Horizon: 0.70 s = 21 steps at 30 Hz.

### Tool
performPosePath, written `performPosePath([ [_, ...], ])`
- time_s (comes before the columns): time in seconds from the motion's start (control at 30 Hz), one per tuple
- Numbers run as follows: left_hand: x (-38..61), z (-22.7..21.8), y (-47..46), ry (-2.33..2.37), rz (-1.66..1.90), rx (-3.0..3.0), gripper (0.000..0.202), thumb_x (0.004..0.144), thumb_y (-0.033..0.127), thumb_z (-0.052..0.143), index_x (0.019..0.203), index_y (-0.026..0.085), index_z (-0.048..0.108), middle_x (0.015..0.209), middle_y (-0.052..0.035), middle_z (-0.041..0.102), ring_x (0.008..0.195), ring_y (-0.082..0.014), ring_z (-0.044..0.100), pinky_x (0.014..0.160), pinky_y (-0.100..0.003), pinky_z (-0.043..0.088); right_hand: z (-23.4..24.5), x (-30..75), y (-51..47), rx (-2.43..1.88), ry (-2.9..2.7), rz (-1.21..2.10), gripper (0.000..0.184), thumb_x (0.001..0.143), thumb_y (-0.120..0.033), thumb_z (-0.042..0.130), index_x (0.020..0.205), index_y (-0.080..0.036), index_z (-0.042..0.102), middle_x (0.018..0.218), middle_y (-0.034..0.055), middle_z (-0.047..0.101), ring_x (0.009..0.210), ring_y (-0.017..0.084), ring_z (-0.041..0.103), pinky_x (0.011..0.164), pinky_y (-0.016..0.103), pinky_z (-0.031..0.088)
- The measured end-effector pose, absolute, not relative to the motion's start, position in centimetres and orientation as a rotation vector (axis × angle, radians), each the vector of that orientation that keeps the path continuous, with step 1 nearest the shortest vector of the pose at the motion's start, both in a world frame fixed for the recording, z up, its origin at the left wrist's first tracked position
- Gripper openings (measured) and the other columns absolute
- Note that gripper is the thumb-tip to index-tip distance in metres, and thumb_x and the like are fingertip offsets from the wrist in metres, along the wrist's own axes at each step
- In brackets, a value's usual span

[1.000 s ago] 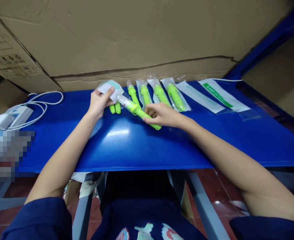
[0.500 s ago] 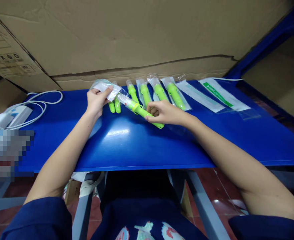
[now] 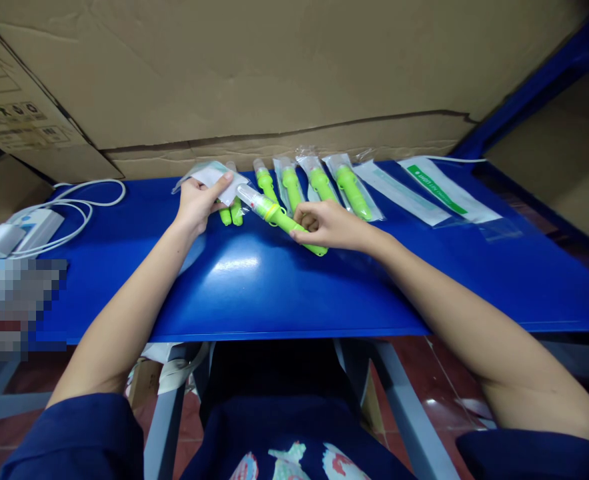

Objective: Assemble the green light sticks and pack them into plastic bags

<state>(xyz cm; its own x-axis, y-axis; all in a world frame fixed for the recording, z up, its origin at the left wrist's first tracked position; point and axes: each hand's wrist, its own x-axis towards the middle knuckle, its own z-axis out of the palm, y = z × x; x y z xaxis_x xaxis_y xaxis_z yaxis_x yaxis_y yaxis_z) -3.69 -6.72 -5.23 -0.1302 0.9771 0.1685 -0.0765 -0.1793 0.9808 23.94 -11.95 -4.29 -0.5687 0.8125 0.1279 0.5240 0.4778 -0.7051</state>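
Observation:
My right hand (image 3: 327, 227) is closed round a lime-green tube with a clear cap (image 3: 274, 213), held slanted just above the blue table (image 3: 274, 287). My left hand (image 3: 197, 203) pinches a clear plastic pouch with a white label (image 3: 214, 177); two green tube ends (image 3: 231, 215) stick out below its fingers. Behind my hands lie bagged green tubes (image 3: 319, 183) side by side.
Two flat empty pouches, one with a green stripe (image 3: 437, 187), lie at the right back. A white adapter and coiled cable (image 3: 39, 217) sit at the left. Cardboard boxes (image 3: 274, 73) wall off the table's far edge. A blurred patch covers the left front corner.
My left hand shifted the pouch slightly, first left, then back toward the tube. My right hand and its tube barely moved.

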Motion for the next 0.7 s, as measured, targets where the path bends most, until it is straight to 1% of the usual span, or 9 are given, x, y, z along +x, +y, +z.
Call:
performPosePath([
  [0.07, -3.6, -5.2, -6.9, 1.125, 1.454, 1.217, 0.064, 0.056, 0.055, 0.102, 0.093, 0.015, 0.069, 0.086, -0.0057, 0.077, 0.072, -0.018, 0.075, 0.061, -0.025, 0.066, -4.3, 23.9, -12.0, -1.095, -2.274, 0.856, 0.024, 0.079, -0.04, 0.066, 0.078, -0.023, 0.049, 0.054, -0.0067, 0.045, 0.055, 0.011, 0.041, 0.057, 0.027, 0.03],
  [0.17, -3.3, -5.0, -7.1, 1.108, 1.427, 1.217, 0.063, 0.054, 0.054, 0.103, 0.089, 0.015, 0.069, 0.083, -0.0041, 0.075, 0.068, -0.0159, 0.073, 0.056, -0.023, 0.064, -4.3, 23.9, -12.0, -1.086, -2.279, 0.851, 0.024, 0.08, -0.039, 0.066, 0.078, -0.023, 0.048, 0.054, -0.0073, 0.045, 0.053, 0.011, 0.04, 0.056, 0.027, 0.029],
  [0.3, -3.2, -4.9, -7.3, 1.119, 1.369, 1.219, 0.059, 0.056, 0.053, 0.103, 0.085, 0.015, 0.069, 0.08, -0.003, 0.075, 0.065, -0.0136, 0.071, 0.056, -0.021, 0.064, -4.4, 23.8, -11.9, -1.084, -2.288, 0.836, 0.023, 0.083, -0.037, 0.067, 0.079, -0.023, 0.048, 0.054, -0.0075, 0.045, 0.053, 0.01, 0.04, 0.057, 0.027, 0.028],
  [0.4, -3.1, -4.8, -7.5, 1.109, 1.341, 1.211, 0.058, 0.058, 0.053, 0.102, 0.089, 0.015, 0.07, 0.084, -0.0032, 0.077, 0.067, -0.0137, 0.073, 0.056, -0.02, 0.063, -4.5, 23.7, -12.0, -1.091, -2.285, 0.817, 0.023, 0.085, -0.034, 0.068, 0.081, -0.023, 0.049, 0.056, -0.0072, 0.047, 0.055, 0.01, 0.042, 0.058, 0.027, 0.028],
  [0.53, -2.4, -4.6, -8.0, 1.105, 1.318, 1.192, 0.057, 0.063, 0.052, 0.1, 0.096, 0.016, 0.071, 0.091, -0.0054, 0.079, 0.075, -0.0158, 0.076, 0.06, -0.02, 0.064, -4.7, 23.5, -12.0, -1.121, -2.266, 0.77, 0.023, 0.086, -0.033, 0.069, 0.082, -0.022, 0.05, 0.06, -0.0053, 0.052, 0.057, 0.012, 0.045, 0.06, 0.027, 0.029],
  [0.7, -1.6, -4.5, -8.4, 1.123, 1.322, 1.175, 0.052, 0.068, 0.049, 0.098, 0.097, 0.016, 0.07, 0.098, -0.0078, 0.08, 0.083, -0.0177, 0.078, 0.07, -0.024, 0.067, -5.1, 23.3, -11.8, -1.187, -2.245, 0.72, 0.021, 0.088, -0.037, 0.067, 0.086, -0.021, 0.053, 0.066, -0.0013, 0.06, 0.061, 0.014, 0.051, 0.061, 0.028, 0.029],
])
